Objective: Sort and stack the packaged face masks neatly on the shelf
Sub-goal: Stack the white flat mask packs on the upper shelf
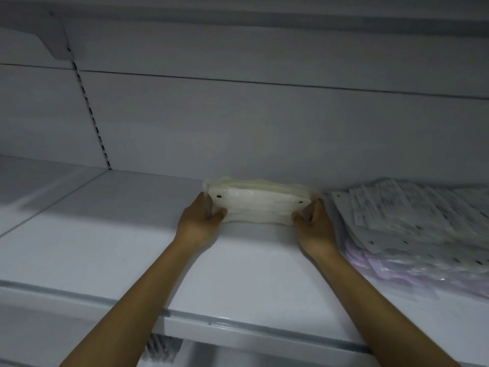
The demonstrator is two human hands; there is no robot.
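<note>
Mask stack (258,206): at shelf (132,247) back, against rear wall; left hand (202,218) and right hand (313,225) grip its ends; squaring step; next likely another pack from pile (412,223)

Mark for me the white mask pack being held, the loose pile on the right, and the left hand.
white mask pack (258,207), head view, centre of its front face.
loose pile (412,215), head view, top package near its middle.
left hand (199,223), head view, back of the hand.
</note>
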